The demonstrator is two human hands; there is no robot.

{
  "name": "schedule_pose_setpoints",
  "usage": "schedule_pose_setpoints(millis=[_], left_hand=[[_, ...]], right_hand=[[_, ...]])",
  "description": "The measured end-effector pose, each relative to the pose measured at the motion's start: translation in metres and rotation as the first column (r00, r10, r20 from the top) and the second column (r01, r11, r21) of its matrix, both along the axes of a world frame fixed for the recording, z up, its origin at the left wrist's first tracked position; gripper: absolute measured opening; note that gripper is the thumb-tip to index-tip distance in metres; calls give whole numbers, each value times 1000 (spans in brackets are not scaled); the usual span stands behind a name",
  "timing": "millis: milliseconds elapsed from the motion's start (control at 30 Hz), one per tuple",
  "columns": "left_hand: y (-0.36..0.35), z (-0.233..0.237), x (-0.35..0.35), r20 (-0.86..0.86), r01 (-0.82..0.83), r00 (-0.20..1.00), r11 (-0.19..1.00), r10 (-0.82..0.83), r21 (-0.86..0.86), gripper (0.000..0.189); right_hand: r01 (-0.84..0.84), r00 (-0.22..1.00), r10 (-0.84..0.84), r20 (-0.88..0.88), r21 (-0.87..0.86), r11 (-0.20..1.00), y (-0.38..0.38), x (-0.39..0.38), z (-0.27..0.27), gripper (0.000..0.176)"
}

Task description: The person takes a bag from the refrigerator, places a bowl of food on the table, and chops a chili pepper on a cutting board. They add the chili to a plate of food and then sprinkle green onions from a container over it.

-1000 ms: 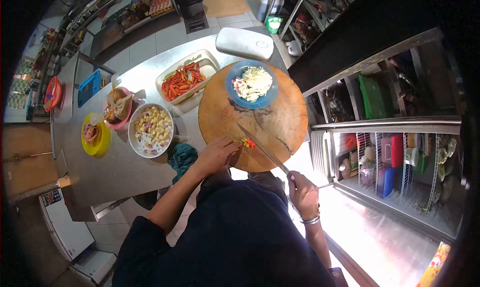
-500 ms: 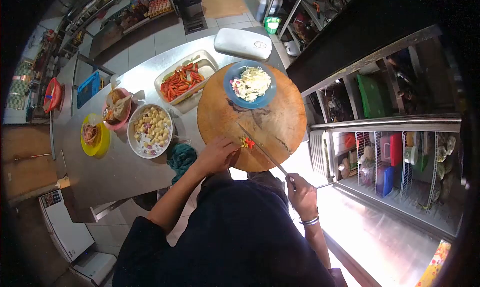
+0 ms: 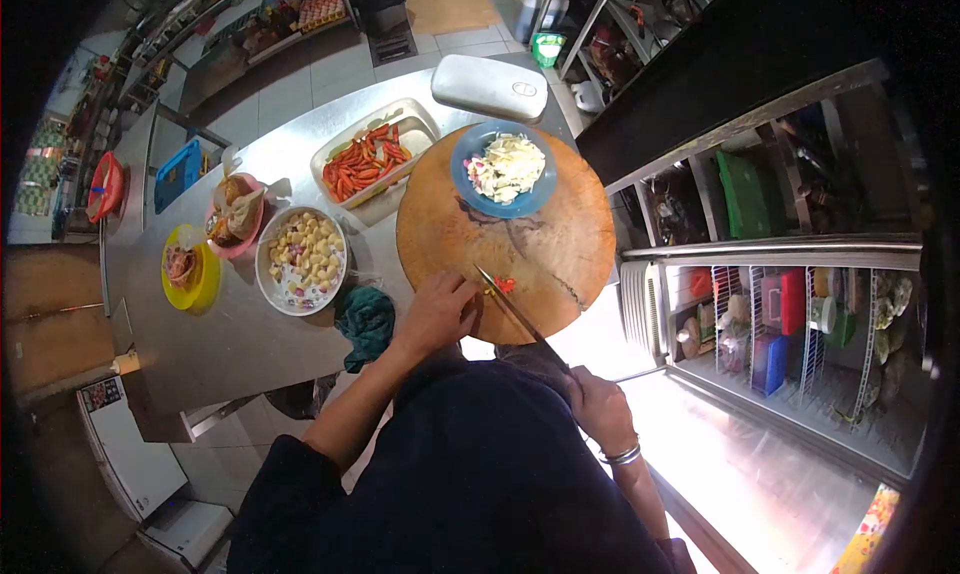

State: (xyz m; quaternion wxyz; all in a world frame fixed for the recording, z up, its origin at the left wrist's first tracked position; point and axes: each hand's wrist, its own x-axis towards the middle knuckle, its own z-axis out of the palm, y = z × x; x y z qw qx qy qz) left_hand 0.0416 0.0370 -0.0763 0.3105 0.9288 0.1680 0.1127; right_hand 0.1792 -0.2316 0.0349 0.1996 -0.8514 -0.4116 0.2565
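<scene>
At the near edge of the chopping board [image 3: 540, 244], my knife [image 3: 512, 307] has drawn back toward me and the red chilli bits [image 3: 505, 285] now sit beyond its blade: another slice off. My right hand [image 3: 597, 406] fingers clamp the handle. My left hand [image 3: 437, 314] fingers curl beside the blade, and I cannot tell what they pin.

You have two hands, left hand [image 3: 437, 314] and right hand [image 3: 598, 409], one knife [image 3: 510, 307], one cutting board [image 3: 540, 239], one blue plate [image 3: 462, 179], one chilli tub [image 3: 420, 124], one white lid [image 3: 490, 86], one teal cloth [image 3: 365, 319] and three bowls: white bowl [image 3: 262, 274], pink bowl [image 3: 252, 224], yellow bowl [image 3: 205, 284].
</scene>
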Motion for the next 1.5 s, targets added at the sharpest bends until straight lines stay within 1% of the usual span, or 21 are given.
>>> schedule_pose_setpoints(millis=[67,133,167,233,400,467,567,667,733,800,833,1000,1067,1100,1167,1200,1267,1333,1367,1467,1500], left_hand=[[-5,5,5,118,-33,993,995,22,92,19],[-7,3,7,118,-30,993,994,17,105,20],[-8,3,7,117,-28,993,992,14,121,21],[-11,-1,9,120,-44,992,991,28,129,21],[-13,-9,10,111,-69,992,988,53,140,18],[-13,-11,11,169,-80,984,982,51,170,16],[-15,-13,11,117,-72,992,985,54,157,22],[-18,-16,13,147,-119,985,974,91,191,17],[-19,-16,13,145,-133,984,973,106,191,17],[-19,-15,12,142,-139,983,972,113,190,16],[-16,-14,11,117,-105,989,980,85,169,17],[-5,1,1,-10,85,996,992,-85,88,18],[0,8,-10,-33,258,964,960,-263,-109,13],[3,13,-17,-34,258,964,960,-263,-108,13],[5,23,-35,125,58,991,992,-44,-108,12],[7,31,-44,122,59,991,992,-45,-112,12],[11,46,-59,189,-216,943,936,273,-278,15],[15,52,-68,155,-285,928,915,338,-284,16],[16,53,-71,125,-349,910,893,396,-285,17],[16,48,-68,123,-338,921,914,371,-225,14],[14,44,-65,123,-340,919,912,374,-229,14]], right_hand=[[41,995,-45,-85,-55,998,0,-2,-1,19],[-19,998,29,52,-186,982,1,-3,-6,22],[-18,998,29,51,-188,982,0,-2,-5,22],[15,992,-37,-119,-174,985,0,-1,-5,22],[-46,996,30,-87,-186,981,0,1,-3,21],[-74,994,56,-94,-203,976,-3,4,-11,21],[-97,992,73,-102,-257,961,-5,3,-33,21],[-42,995,25,-96,-171,984,-3,-1,-56,21],[-76,997,77,1,-93,993,0,-4,-57,21],[-106,994,106,-4,-155,982,3,-4,-46,21],[-135,991,137,-7,-220,966,6,-2,-40,21],[-135,989,142,30,-178,975,0,0,-49,20],[-116,991,127,53,-171,978,-3,1,-55,18],[-166,977,190,102,-202,965,-7,4,-61,17],[-212,957,251,143,-240,947,-13,10,-61,16],[-280,935,315,161,-206,938,-15,13,-56,15],[-351,908,381,176,-176,919,-17,14,-43,14],[-193,968,168,187,128,973,-19,14,-28,11],[-201,967,176,185,126,971,-23,15,-21,11],[-116,969,100,228,59,992,-48,22,-9,10],[-88,974,94,206,-40,995,-58,24,-8,11]])
